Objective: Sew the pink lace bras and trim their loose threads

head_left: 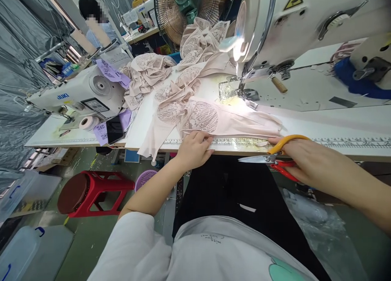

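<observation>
While the left hand [194,150] lies flat, fingers together, pressing the fabric [232,124] at the tabletop [336,128] edge, the right hand [305,163] is closed round scissors [275,156], blades pointing left, just below the fabric; sewing machine [305,24] behind; stool [91,191] on the floor.

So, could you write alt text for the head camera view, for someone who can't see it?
A person's left hand rests on pale pink lace fabric at a table edge; the right hand holds scissors. A white sewing machine stands behind.

Scissors [269,159] partly under right hand [306,163]
</observation>
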A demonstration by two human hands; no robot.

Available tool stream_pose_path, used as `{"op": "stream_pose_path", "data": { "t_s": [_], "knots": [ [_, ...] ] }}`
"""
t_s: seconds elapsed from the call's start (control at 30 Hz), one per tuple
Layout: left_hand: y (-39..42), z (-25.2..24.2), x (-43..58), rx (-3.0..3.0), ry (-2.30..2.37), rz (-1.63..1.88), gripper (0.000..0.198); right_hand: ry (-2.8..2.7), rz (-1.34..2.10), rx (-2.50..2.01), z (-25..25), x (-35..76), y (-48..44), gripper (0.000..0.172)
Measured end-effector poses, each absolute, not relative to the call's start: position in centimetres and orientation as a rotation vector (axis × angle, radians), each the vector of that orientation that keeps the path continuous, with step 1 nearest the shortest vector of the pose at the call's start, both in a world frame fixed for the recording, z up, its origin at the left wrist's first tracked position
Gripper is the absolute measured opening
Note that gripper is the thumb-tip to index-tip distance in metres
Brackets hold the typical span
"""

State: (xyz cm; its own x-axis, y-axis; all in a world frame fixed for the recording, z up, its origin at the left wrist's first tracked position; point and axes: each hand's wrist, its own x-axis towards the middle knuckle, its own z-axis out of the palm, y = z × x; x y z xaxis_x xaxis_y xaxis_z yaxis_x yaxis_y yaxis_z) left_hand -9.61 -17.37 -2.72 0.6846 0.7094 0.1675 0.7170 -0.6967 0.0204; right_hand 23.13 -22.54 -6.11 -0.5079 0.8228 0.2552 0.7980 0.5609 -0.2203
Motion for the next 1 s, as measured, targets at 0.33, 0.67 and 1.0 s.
{"op": "stream_pose_path", "data": {
  "t_s": [0.33, 0.67, 1.0],
  "knots": [
    [-16.2, -1.5, -11.0, -2.912, -1.211, -0.113, 0.047, -2.415, 0.127, -1.167, -5.2, 22.5, -24.6, 0.012],
    [-15.9, -1.0, -12.5, -2.936, -1.056, -0.038, 0.049, -2.453, -0.003, -0.971, -4.3, 19.0, -24.2, 0.004],
    [-16.3, -1.0, -12.6, -2.905, -1.086, 0.022, 0.051, -2.386, 0.448, -1.612, -3.9, 20.0, -20.5, 0.024]
  ]
}}
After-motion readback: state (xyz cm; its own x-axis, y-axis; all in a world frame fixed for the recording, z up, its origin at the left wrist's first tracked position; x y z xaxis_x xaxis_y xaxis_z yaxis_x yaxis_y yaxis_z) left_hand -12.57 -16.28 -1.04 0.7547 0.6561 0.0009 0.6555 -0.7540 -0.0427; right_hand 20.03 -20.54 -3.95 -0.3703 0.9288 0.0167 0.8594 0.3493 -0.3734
